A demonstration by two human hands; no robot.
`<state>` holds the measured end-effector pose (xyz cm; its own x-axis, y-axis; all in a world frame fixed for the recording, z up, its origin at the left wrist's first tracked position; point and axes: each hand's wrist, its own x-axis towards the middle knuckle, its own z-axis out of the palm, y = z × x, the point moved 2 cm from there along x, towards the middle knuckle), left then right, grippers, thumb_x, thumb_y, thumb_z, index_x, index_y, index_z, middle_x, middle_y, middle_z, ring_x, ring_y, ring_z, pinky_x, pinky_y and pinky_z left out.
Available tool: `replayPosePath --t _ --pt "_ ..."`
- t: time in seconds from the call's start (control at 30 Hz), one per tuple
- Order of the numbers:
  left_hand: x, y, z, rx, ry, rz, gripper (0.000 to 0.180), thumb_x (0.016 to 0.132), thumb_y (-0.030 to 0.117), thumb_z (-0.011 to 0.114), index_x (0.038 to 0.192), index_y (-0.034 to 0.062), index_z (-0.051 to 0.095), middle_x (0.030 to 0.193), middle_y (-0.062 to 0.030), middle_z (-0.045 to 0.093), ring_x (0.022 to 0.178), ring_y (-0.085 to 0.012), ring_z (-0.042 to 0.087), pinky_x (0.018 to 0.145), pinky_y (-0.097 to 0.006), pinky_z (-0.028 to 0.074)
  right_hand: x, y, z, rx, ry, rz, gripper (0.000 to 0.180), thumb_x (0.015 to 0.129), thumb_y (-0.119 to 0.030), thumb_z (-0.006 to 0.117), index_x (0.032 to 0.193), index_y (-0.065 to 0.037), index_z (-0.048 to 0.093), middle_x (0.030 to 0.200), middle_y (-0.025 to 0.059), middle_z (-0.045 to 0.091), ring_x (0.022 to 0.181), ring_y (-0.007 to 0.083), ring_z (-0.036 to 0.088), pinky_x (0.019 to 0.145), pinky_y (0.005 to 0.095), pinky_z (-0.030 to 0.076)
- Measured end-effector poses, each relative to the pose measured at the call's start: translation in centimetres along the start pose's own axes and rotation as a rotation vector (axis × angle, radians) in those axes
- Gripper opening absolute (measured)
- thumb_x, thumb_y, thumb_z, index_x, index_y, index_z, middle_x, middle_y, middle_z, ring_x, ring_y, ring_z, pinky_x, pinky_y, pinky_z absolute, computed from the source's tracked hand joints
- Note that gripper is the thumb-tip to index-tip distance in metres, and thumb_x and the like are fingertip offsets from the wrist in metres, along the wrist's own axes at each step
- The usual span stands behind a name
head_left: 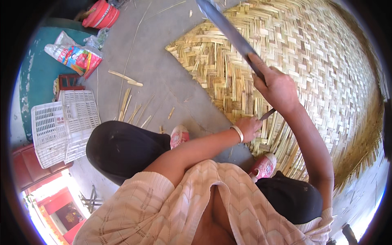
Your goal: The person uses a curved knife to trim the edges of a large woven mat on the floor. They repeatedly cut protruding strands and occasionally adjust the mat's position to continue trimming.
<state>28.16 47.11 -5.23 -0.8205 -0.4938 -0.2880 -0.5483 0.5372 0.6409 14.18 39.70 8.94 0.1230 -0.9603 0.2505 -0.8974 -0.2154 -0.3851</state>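
My right hand (281, 87) is closed round the lower end of a long, flat, dark metal blade (230, 32), which slants up and left above a woven mat (322, 61). The mat is of pale yellow split strips in a zigzag weave. At its near left edge, my left hand (248, 128) is closed, with a bracelet on its wrist. A short, dark, narrow blade-like piece (268, 114) sticks out from its fingers toward my right wrist. Fingers hide the rest of that piece. Loose, unwoven strip ends (281, 143) lie beside this hand.
Cut strips (126, 104) lie scattered on the grey floor (159, 77) at left. Farther left are a white plastic crate (79, 118), a colourful plastic bag (75, 57) and a red bucket (101, 15). My pink shoes (263, 165) stand close to the mat's edge.
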Motion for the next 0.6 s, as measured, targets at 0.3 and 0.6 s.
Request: replayPosePath --t 0.3,0.6 --pt "0.3 -0.1 -0.1 -0.033 -0.018 0.005 0.026 0.083 0.025 0.062 0.097 0.0044 0.055 0.100 -0.0175 0.059 0.094 -0.0359 0.061 0.082 -0.048 0.050 2.3 1.2 4.1 -0.346 -0.743 0.248 0.063 0.087 -0.018 0.057 0.145 -0.031 0.039 0.081 0.0129 0.070 0.062 0.0301 0.068 0.057 0.0422 0.055" --pt "1.1 -0.3 1.0 -0.103 -0.064 -0.042 0.028 0.078 0.023 0.064 0.100 0.0048 0.062 0.096 -0.0178 0.064 0.088 -0.0362 0.066 0.077 -0.049 0.053 2.4 -1.1 5.0 -0.323 -0.567 0.022 0.071 0.085 -0.024 0.065 0.148 -0.036 0.035 0.071 0.0133 0.066 0.065 0.0345 0.066 0.057 0.0443 0.053"
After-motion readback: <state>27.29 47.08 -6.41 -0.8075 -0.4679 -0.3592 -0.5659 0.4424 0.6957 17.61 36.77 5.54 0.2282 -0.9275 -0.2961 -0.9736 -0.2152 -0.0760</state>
